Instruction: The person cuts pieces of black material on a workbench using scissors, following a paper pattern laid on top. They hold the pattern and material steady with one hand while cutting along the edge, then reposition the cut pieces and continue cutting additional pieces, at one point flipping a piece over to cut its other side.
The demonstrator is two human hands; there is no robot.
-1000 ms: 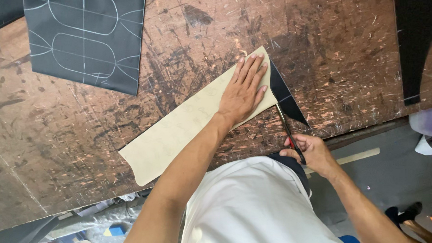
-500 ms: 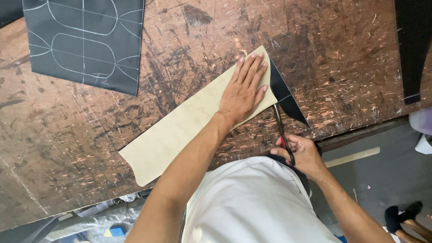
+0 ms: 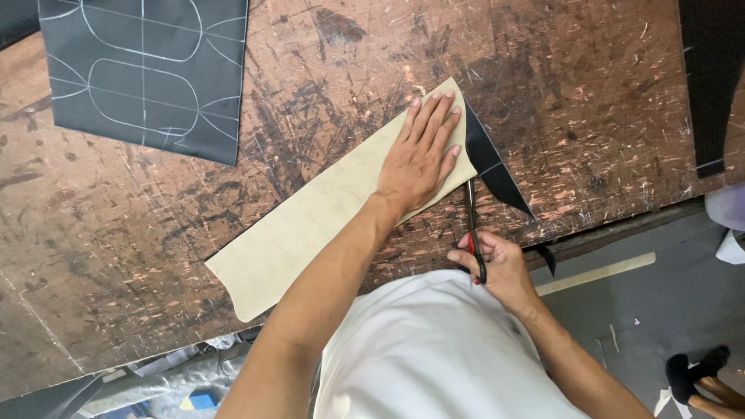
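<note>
A long beige pattern strip (image 3: 305,223) lies diagonally on the scratched brown worktable (image 3: 562,84). My left hand (image 3: 421,153) presses flat on its upper end, fingers spread. A dark sheet (image 3: 492,164) sticks out from under the strip at its right edge. My right hand (image 3: 491,265) grips a pair of scissors (image 3: 471,218), whose blades point up along the strip's right edge into the dark sheet.
A dark sheet with chalk outlines (image 3: 145,57) lies at the upper left of the table. Another dark piece (image 3: 705,73) lies at the upper right. The table's near edge runs past my right hand, with grey floor (image 3: 661,306) and someone's foot (image 3: 700,375) beyond.
My right hand and the scissors have shifted left and closer to the strip's edge; the blades have moved up along it. The left hand has stayed flat on the strip.
</note>
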